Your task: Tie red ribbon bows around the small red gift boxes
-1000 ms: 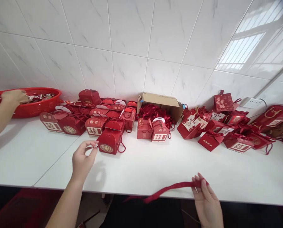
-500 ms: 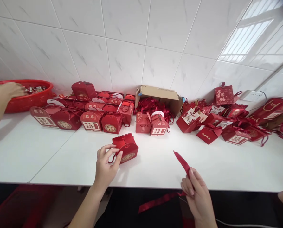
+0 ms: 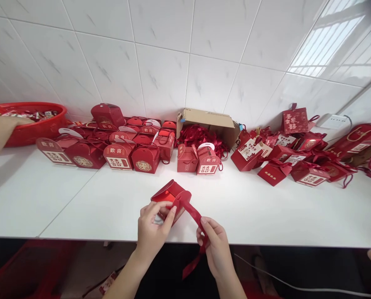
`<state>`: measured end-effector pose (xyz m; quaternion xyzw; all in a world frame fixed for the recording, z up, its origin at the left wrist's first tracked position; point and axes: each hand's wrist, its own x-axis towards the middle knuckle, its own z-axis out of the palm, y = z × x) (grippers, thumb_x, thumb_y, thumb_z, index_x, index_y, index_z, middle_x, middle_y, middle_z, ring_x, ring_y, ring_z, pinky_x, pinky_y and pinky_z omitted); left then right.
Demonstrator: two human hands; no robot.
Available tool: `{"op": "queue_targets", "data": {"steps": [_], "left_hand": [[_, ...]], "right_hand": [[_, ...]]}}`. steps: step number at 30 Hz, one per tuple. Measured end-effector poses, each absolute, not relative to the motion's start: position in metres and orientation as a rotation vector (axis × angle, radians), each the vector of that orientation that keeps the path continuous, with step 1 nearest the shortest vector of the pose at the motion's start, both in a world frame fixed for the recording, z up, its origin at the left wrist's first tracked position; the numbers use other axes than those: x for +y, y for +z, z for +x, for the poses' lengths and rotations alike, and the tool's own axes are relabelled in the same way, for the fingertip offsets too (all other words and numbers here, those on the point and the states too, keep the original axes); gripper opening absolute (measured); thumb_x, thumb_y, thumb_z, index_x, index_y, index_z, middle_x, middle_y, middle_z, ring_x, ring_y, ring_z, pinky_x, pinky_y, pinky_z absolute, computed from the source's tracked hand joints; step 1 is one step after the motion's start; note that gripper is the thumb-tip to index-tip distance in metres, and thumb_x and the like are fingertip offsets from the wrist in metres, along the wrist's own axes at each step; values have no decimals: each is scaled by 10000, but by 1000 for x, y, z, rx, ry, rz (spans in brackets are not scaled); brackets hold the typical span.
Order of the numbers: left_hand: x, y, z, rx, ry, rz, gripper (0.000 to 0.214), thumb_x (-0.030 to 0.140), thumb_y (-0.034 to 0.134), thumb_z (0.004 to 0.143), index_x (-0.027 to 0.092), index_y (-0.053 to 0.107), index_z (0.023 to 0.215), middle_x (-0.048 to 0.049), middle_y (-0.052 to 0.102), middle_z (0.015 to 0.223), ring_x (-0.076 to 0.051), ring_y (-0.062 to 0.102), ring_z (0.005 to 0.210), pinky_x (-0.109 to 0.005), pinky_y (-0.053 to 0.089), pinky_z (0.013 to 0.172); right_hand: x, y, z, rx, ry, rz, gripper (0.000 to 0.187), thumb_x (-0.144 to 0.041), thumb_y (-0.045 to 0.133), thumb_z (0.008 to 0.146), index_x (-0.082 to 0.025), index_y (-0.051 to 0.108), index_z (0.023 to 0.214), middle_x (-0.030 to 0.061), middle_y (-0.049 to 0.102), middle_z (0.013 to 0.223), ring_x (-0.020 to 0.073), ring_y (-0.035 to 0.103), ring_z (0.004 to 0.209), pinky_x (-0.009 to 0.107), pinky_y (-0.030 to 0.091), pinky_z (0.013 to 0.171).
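Near the front of the white table, a red gift box (image 3: 168, 192) is tilted, its top flaps partly apart. My left hand (image 3: 156, 220) pinches the box's near flap between thumb and fingers. In my right hand (image 3: 213, 241) a dark red ribbon (image 3: 192, 213) is pinched between thumb and fingertips. The ribbon's upper end reaches the top of the box's flap; whether it passes through a hole there I cannot tell. Its other end hangs below the hand, past the table edge.
Several red boxes (image 3: 119, 157) line the back left. A cardboard box (image 3: 210, 117) holds red ribbons. More tagged boxes (image 3: 272, 172) crowd the right. Another person's hand (image 3: 4, 128) is in a red basin (image 3: 48, 127) at far left. The white table's front edge (image 3: 85, 238) lies below.
My right hand has moved left with the ribbon, bringing its end to the box. My left hand and the box have shifted right, and the box has turned.
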<state>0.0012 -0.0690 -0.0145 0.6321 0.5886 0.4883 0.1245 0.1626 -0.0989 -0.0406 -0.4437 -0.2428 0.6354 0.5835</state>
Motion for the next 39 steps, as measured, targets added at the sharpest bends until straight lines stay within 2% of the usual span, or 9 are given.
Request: {"op": "queue_targets", "data": {"steps": [4, 15, 28, 39], "left_hand": [[-68, -15, 2, 1695, 1434, 1889, 103, 333, 622, 798, 245, 659, 836, 21, 639, 644, -193, 610, 674, -345, 461, 754], [-69, -16, 5, 1671, 1420, 1957, 95, 314, 607, 824, 232, 639, 858, 39, 628, 649, -163, 587, 649, -341, 438, 770], [-73, -15, 8, 1624, 1421, 1977, 91, 313, 608, 829, 228, 634, 848, 40, 636, 650, -162, 591, 632, -340, 432, 755], [-76, -15, 14, 1592, 1419, 1980, 88, 312, 610, 832, 227, 625, 847, 37, 646, 654, -166, 589, 627, -347, 423, 747]], "right_hand": [[-100, -43, 160, -519, 1501, -1027, 252, -400, 752, 728, -163, 666, 716, -19, 533, 573, 78, 440, 534, 182, 327, 462], [-98, -37, 162, -664, 1447, -973, 234, -400, 683, 807, -175, 665, 747, -28, 514, 561, 72, 405, 523, 200, 317, 488], [-100, -25, 162, -748, 1420, -947, 210, -388, 678, 814, -184, 683, 761, -22, 539, 603, 88, 457, 578, 211, 366, 562], [-105, -23, 160, -747, 1430, -932, 216, -384, 674, 818, -180, 689, 747, -22, 538, 573, 79, 442, 552, 201, 349, 531]]}}
